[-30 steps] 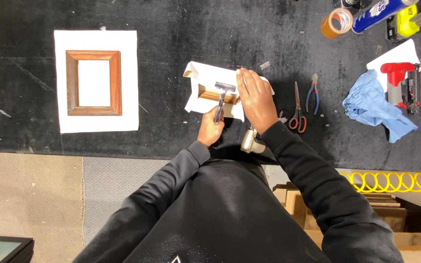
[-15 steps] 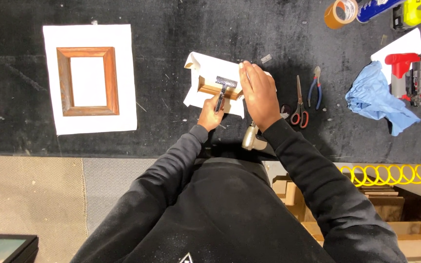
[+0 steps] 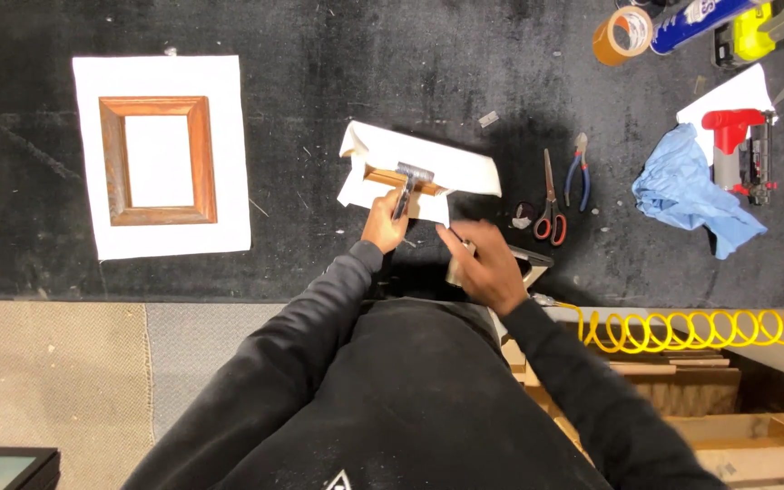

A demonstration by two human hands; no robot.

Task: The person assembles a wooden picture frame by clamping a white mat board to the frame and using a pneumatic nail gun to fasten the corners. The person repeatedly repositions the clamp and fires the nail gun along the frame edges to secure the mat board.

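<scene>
My left hand (image 3: pixel 385 225) grips the dark handle of a small metal-headed tool (image 3: pixel 407 184) whose head rests on a brown wooden frame piece (image 3: pixel 390 178). That piece lies partly wrapped in a white sheet (image 3: pixel 428 161) on the black mat. My right hand (image 3: pixel 487 265) is lower and to the right, off the sheet, blurred by motion, with a small pale object (image 3: pixel 458 263) under its fingers. A finished brown wooden picture frame (image 3: pixel 158 160) lies on a white paper (image 3: pixel 229 163) at the left.
Red-handled scissors (image 3: pixel 549 204) and pliers (image 3: pixel 578 168) lie right of the sheet. Farther right are a blue rag (image 3: pixel 687 195), a red-topped nail gun (image 3: pixel 739 150) and a tape roll (image 3: pixel 623 34). A coiled yellow air hose (image 3: pixel 700 331) runs along the table's front edge.
My right hand has come off the wrapped frame piece and moved down and toward me. The left hand still holds the tool on the piece. The camera view has shifted slightly.
</scene>
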